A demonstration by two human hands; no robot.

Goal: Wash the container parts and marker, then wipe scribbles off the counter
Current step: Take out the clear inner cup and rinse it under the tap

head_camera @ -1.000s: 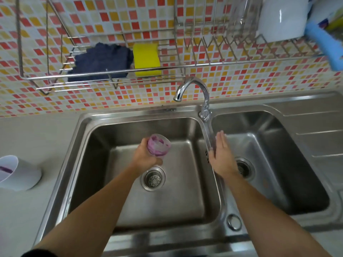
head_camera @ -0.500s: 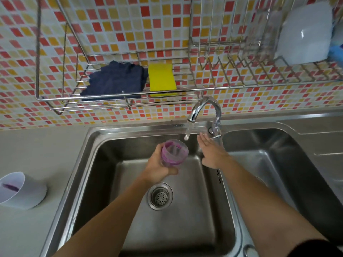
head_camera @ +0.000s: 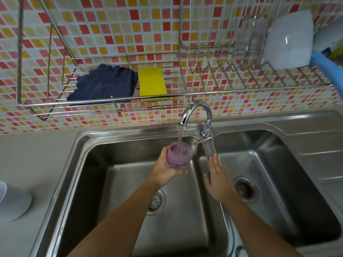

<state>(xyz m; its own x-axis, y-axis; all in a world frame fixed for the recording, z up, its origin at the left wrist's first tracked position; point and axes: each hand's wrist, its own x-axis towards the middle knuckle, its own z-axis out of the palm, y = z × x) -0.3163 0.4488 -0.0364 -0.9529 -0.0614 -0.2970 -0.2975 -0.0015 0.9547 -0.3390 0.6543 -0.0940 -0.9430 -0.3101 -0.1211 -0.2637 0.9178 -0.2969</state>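
The right hand (head_camera: 218, 178) lies flat, fingers straight, over the divider between the 2 basins. The left hand (head_camera: 167, 168) grasps a purple-stained cup (head_camera: 178, 154) over the left basin (head_camera: 118, 182), under water running from the faucet (head_camera: 197, 112).

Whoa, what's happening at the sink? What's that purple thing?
A person is rinsing a purple-stained cup under the running tap, over the left basin. The left hand grips the cup with its mouth up, and the water pours into it. The right hand is open and flat near the divider between the basins, holding nothing. A dark blue cloth and a yellow sponge lie on the wire rack above.
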